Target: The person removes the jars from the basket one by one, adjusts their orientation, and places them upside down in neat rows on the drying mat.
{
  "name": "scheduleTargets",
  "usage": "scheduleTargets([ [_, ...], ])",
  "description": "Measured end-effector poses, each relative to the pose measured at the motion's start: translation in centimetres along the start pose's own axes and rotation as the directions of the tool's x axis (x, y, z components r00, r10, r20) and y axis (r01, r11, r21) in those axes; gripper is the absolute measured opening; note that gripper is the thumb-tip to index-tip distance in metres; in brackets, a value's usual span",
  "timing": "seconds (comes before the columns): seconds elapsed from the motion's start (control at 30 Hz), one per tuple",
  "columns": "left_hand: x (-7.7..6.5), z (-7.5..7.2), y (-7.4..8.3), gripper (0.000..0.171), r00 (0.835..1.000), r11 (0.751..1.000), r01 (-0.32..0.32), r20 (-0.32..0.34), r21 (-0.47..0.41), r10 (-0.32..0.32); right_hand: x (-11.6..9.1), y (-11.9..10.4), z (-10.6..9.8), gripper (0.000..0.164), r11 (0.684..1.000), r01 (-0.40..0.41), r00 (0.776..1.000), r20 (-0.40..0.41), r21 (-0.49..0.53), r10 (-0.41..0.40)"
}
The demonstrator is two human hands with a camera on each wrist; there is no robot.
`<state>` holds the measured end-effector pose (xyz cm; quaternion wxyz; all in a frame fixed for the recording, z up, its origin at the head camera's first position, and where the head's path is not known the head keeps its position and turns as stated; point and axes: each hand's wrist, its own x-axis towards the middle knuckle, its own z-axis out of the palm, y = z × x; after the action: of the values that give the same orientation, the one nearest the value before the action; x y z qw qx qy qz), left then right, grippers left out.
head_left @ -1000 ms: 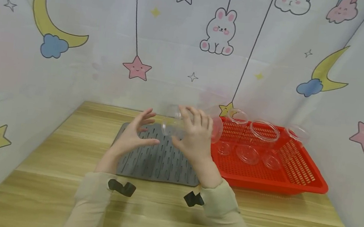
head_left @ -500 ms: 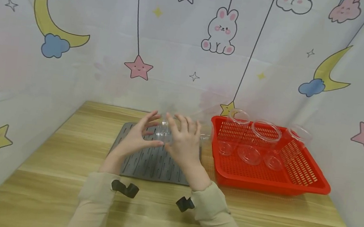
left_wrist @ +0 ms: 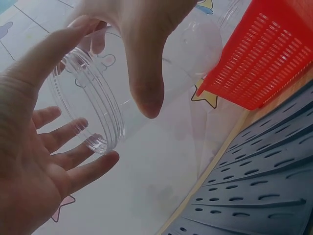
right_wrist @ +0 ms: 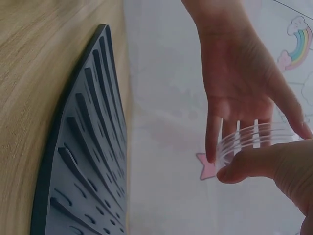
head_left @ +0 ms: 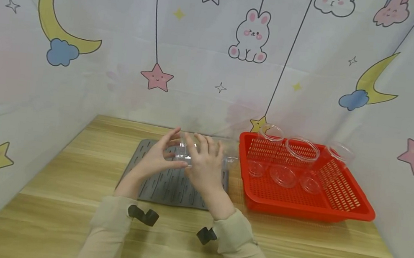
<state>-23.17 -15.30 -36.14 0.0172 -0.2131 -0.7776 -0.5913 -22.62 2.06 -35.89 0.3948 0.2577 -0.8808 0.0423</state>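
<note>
Backdrop, white, cartoon-printed, behind wood-grained table. Red basket on table; grey mat just left of it. Three clear cups upright in basket. Above mat, I see clear container sideways, right hand clamped on it. Left hand around ringed end, fingers apart; I cannot tell how firmly they touch.

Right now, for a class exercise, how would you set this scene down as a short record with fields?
Held: clear jar, lifted, on its side, ridged end toward the left
Right hand: grips the jar
Left hand: fingers spread around the ridged end
Basket: red basket, with three clear containers standing inside
Mat: grey mat on wooden table, left of the basket
</note>
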Motion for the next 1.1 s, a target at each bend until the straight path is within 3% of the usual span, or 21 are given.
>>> scheduleTargets([
  [0.5, -0.2, -0.7, 0.0, 0.081, 0.999, 0.999, 0.037, -0.019, 0.012, -0.037, 0.0, -0.5, -0.1, 0.1, 0.997, 0.002, 0.999, 0.041, 0.073, -0.005],
  [0.83, -0.6, -1.8, -0.5, 0.077, 0.999, 1.0, 0.021, -0.04, 0.002, -0.021, 0.5, 0.0, -2.2, 0.108, 0.969, 0.01, 0.998, 0.063, 0.248, -0.026],
  [0.93, -0.7, -2.3, -0.6, 0.076, 0.998, 1.0, -0.004, -0.062, -0.013, 0.003, 0.6, 0.6, -2.8, 0.104, 0.942, -0.001, 1.0, 0.013, 0.336, -0.003],
  [1.0, -0.8, -2.6, -0.6, 0.076, 0.997, 0.999, -0.019, -0.073, -0.026, 0.017, 0.8, 1.0, -2.9, 0.101, 0.907, -0.025, 0.999, -0.033, 0.421, 0.043],
  [1.1, -1.1, -3.0, -0.6, 0.075, 0.996, 0.998, -0.031, -0.084, -0.055, 0.027, 0.9, 1.6, -2.8, 0.095, 0.814, -0.094, 0.984, -0.07, 0.574, 0.163],
])
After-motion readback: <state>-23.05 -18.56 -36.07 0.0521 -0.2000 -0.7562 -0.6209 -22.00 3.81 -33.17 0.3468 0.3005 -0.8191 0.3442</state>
